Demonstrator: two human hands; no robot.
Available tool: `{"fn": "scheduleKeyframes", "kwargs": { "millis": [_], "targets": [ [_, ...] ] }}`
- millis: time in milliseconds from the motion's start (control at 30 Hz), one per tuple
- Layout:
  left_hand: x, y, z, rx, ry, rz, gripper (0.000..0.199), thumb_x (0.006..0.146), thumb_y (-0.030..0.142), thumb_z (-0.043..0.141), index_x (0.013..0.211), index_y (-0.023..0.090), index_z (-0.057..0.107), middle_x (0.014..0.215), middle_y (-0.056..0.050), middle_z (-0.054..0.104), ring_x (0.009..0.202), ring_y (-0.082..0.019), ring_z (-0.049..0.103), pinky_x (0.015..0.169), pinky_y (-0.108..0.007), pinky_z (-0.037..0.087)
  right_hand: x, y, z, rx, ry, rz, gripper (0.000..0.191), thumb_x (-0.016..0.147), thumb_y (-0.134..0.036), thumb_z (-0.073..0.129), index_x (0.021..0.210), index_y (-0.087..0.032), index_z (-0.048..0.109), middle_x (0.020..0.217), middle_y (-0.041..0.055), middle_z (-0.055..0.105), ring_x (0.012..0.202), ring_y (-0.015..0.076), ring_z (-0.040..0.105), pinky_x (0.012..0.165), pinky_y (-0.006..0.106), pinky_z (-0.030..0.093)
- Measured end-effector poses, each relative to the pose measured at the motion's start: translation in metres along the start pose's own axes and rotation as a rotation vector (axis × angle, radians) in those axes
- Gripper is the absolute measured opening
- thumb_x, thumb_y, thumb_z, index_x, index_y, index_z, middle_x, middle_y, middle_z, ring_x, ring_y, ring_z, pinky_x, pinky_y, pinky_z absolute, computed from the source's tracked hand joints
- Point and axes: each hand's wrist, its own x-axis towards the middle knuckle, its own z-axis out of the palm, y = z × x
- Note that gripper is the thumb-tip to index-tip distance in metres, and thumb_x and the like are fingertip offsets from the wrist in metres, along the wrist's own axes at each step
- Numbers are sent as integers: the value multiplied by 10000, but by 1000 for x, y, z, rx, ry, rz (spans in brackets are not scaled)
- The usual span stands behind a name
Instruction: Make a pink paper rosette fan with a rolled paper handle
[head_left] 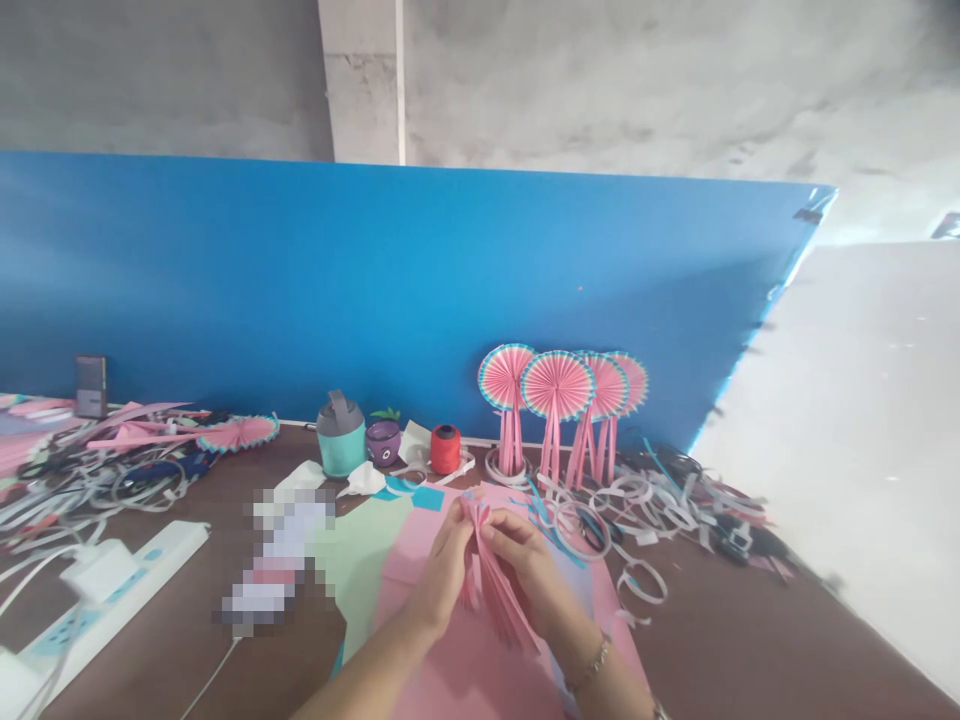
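- Left hand [448, 552] and right hand [525, 560], fingers curled, both pinch my pleated pink paper [500, 597] near its top, above pink sheets [472, 685].
- If either pinch slackens, I think it could splay from its loose lower end and slip out of line.

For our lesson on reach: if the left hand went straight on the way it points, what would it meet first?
The left hand would first meet the folded pink paper it holds; beyond, perhaps the leftmost standing fan, though depth is unclear.
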Motion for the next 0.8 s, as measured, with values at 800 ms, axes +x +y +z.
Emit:
{"fn": "scheduleKeyframes", "kwargs": {
  "millis": [800],
  "targets": [
    [0,-8,-5,87,96,-83,495,845,524,547,1247,237,565,1514,-22,386,1456,-261,163,1185,-381,177,1,3,-2,85,-16,-4,88,747,-315,736,777,-261,674,775,-24,655,720,175,600,752,319,451]
  ]
}}
